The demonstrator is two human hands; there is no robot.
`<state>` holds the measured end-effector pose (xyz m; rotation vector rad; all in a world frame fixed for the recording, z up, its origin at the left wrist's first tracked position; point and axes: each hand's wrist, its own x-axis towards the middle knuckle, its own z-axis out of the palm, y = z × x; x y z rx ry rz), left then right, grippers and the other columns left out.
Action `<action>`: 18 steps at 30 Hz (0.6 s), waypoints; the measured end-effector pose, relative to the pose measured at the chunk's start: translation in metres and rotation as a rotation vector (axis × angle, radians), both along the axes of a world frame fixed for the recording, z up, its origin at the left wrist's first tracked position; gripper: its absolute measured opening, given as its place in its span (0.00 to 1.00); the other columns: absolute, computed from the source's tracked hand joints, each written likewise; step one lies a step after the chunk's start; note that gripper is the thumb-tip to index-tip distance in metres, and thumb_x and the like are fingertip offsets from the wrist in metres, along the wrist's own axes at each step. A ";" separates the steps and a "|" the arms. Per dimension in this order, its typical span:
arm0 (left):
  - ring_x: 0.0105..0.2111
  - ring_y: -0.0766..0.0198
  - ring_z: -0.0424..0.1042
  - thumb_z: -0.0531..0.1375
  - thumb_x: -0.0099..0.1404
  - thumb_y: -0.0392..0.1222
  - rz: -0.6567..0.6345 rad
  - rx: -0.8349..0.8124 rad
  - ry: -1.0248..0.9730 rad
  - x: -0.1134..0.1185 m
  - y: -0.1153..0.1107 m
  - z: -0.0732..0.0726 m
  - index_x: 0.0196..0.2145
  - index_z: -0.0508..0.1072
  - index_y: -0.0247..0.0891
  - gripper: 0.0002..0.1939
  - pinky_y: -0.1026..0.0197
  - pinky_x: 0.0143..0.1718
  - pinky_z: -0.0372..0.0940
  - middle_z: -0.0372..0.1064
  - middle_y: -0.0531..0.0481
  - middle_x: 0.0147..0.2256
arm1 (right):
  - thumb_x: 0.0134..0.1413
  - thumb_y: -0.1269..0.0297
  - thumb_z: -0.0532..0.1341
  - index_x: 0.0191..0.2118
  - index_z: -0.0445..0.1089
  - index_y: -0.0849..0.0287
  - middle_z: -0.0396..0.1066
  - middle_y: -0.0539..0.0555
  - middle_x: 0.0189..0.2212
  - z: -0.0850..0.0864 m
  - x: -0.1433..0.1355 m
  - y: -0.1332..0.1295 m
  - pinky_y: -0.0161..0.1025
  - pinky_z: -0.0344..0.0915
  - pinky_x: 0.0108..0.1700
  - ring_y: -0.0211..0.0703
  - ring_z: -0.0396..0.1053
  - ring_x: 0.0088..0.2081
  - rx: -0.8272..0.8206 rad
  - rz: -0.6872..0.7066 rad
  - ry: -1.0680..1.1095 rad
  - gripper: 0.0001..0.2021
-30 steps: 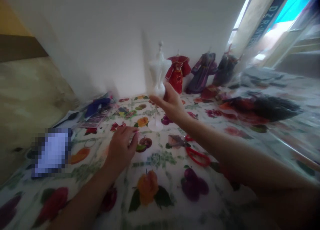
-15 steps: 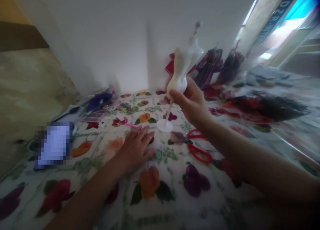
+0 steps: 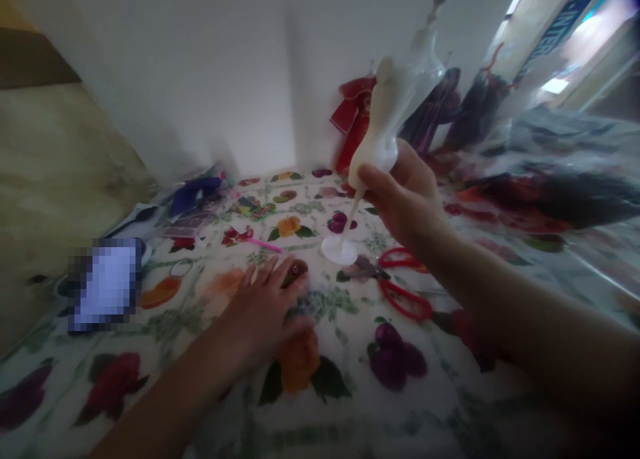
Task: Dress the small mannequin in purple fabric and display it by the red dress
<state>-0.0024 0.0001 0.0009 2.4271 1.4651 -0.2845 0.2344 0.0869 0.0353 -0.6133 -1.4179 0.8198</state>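
Observation:
My right hand (image 3: 413, 196) is closed around the lower body of a small white mannequin (image 3: 387, 112), a doll-sized dress form. It leans to the right, its thin rod running down to a round white base (image 3: 340, 251) low over or on the tablecloth; I cannot tell whether it touches. My left hand (image 3: 265, 302) is open, fingers spread, palm down at the cloth. Beyond its fingertips lies a thin pink stick (image 3: 265, 245). Scissors with red handles (image 3: 407, 302) rest beneath my right forearm, blades pointing left.
A fruit-patterned tablecloth (image 3: 320, 432) covers the table. Small red (image 3: 353, 116) and dark purple garments (image 3: 430, 116) stand against the white wall. Plastic-wrapped dark and red items (image 3: 565, 192) lie at right. At left are a pixelated device (image 3: 107, 286), a ring (image 3: 181, 267) and blue packets (image 3: 195, 196).
My right hand has carried the mannequin up and to the right, leaning it more. My left hand has shifted slightly, its thumb spreading toward me. The camera view has moved a little.

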 end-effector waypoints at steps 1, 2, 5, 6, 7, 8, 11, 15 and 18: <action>0.70 0.38 0.33 0.48 0.68 0.64 -0.007 0.010 -0.002 -0.003 0.001 0.000 0.68 0.51 0.53 0.34 0.29 0.64 0.40 0.30 0.48 0.72 | 0.54 0.58 0.67 0.42 0.66 0.53 0.65 0.48 0.35 0.000 0.001 0.000 0.40 0.73 0.38 0.39 0.69 0.36 0.001 0.002 0.003 0.13; 0.70 0.39 0.35 0.48 0.68 0.64 -0.007 0.043 -0.008 -0.007 0.002 0.001 0.68 0.51 0.53 0.34 0.30 0.64 0.41 0.31 0.47 0.72 | 0.55 0.58 0.67 0.42 0.66 0.54 0.65 0.48 0.35 0.001 0.001 0.000 0.40 0.73 0.38 0.39 0.69 0.36 0.003 0.005 0.005 0.13; 0.69 0.42 0.40 0.44 0.71 0.61 0.073 0.272 -0.012 -0.022 0.009 0.005 0.68 0.53 0.48 0.32 0.33 0.64 0.46 0.37 0.44 0.71 | 0.55 0.60 0.67 0.42 0.67 0.55 0.66 0.48 0.35 0.004 0.004 -0.001 0.40 0.72 0.39 0.39 0.70 0.36 0.019 0.020 0.020 0.12; 0.69 0.43 0.41 0.42 0.72 0.59 0.115 0.357 -0.007 -0.026 0.012 0.005 0.67 0.54 0.46 0.31 0.34 0.64 0.47 0.39 0.43 0.71 | 0.55 0.60 0.67 0.43 0.67 0.54 0.67 0.48 0.35 0.005 0.005 -0.001 0.41 0.72 0.39 0.39 0.70 0.35 0.023 0.022 0.023 0.12; 0.69 0.44 0.42 0.41 0.73 0.57 0.152 0.420 0.002 -0.030 0.016 0.005 0.67 0.54 0.44 0.30 0.35 0.65 0.47 0.40 0.42 0.70 | 0.55 0.60 0.67 0.43 0.68 0.54 0.67 0.48 0.35 0.005 0.005 -0.001 0.41 0.73 0.38 0.39 0.70 0.35 0.030 0.023 0.026 0.12; 0.69 0.45 0.43 0.41 0.73 0.55 0.180 0.452 0.013 -0.032 0.019 0.003 0.67 0.55 0.43 0.30 0.37 0.65 0.48 0.40 0.41 0.70 | 0.56 0.60 0.67 0.44 0.68 0.53 0.68 0.48 0.35 0.006 0.006 -0.001 0.41 0.73 0.38 0.39 0.70 0.35 0.038 0.021 0.027 0.12; 0.69 0.45 0.44 0.43 0.72 0.54 0.196 0.386 0.051 -0.032 0.026 -0.006 0.65 0.59 0.42 0.28 0.38 0.65 0.48 0.42 0.41 0.70 | 0.56 0.59 0.67 0.44 0.68 0.53 0.68 0.48 0.35 0.006 0.007 0.000 0.43 0.73 0.39 0.40 0.71 0.35 0.046 0.008 0.014 0.12; 0.69 0.46 0.44 0.44 0.72 0.55 0.161 0.326 0.037 -0.032 0.029 -0.019 0.63 0.62 0.42 0.27 0.39 0.66 0.46 0.43 0.42 0.70 | 0.55 0.58 0.67 0.43 0.67 0.53 0.68 0.49 0.35 0.008 0.009 -0.003 0.44 0.73 0.40 0.40 0.71 0.36 0.018 -0.019 -0.008 0.13; 0.69 0.44 0.44 0.43 0.72 0.56 0.168 0.326 0.006 -0.034 0.030 -0.021 0.62 0.63 0.40 0.29 0.39 0.66 0.46 0.44 0.40 0.69 | 0.54 0.58 0.68 0.43 0.67 0.54 0.68 0.50 0.36 0.010 0.009 -0.005 0.43 0.73 0.41 0.40 0.70 0.36 -0.009 -0.038 -0.020 0.14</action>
